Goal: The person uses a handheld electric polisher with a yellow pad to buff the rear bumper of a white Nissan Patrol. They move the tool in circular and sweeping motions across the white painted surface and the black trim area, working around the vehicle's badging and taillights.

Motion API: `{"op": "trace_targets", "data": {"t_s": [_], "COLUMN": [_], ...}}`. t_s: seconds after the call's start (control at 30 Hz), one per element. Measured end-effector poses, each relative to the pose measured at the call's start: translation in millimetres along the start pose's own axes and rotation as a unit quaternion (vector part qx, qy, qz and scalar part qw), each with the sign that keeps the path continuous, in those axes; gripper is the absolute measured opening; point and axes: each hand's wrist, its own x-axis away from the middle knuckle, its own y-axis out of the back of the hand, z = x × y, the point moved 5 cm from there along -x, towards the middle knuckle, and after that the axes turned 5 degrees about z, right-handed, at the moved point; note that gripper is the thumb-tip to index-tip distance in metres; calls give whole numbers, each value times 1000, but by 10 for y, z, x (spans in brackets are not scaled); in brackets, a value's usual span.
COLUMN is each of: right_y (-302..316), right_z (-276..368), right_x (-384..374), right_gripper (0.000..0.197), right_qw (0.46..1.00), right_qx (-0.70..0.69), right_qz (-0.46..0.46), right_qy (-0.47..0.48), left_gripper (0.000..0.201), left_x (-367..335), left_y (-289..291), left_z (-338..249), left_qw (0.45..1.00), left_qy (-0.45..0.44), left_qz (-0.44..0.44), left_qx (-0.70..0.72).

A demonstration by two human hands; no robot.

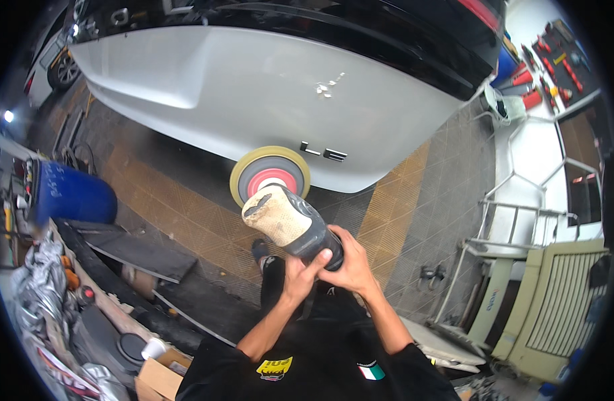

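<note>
A car polisher (297,230) with a cream cover over its head and a dark body is in front of me. My left hand (300,275) and my right hand (350,266) are both closed round its rear grip. At its far end is a round pad (238,175) with a yellow rim, a grey ring and a red centre. The pad overlaps the lower edge of a silver car panel (253,87); I cannot tell whether they touch. Chrome badge letters (335,155) sit just right of the pad. Higher up, the panel shows a cluster of small white marks (329,85).
On the left stand a blue barrel (76,194), a cluttered bench and an open cardboard box (153,379). To the right are a metal frame (507,242), a beige slatted unit (554,294) and a tool board (566,63). Grey and tan grid tiles (400,207) cover the floor.
</note>
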Motion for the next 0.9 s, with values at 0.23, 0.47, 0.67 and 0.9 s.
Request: {"op": "trace_targets", "data": {"t_s": [0.23, 0.47, 0.67, 0.9], "right_y": [-1184, -1655, -1812, -1841], "right_z": [-273, -167, -337, -462], "right_x": [-636, -1018, -991, -824], "right_gripper": [78, 79, 89, 97], "right_qw": [974, 934, 916, 907], "right_qx": [-199, -321, -357, -371], "right_qz": [-47, -137, -153, -149], "right_qy": [-94, -73, -97, -131], "left_gripper": [72, 80, 77, 80], "left_x": [-444, -705, -750, -709], "left_y": [1030, 1457, 1411, 1172], "left_z": [27, -369, -434, -434], "left_qw": [974, 891, 857, 847], "left_qy": [-60, -54, -85, -88], "left_qz": [-10, 19, 86, 111], "left_qx": [-218, -450, -502, -513]}}
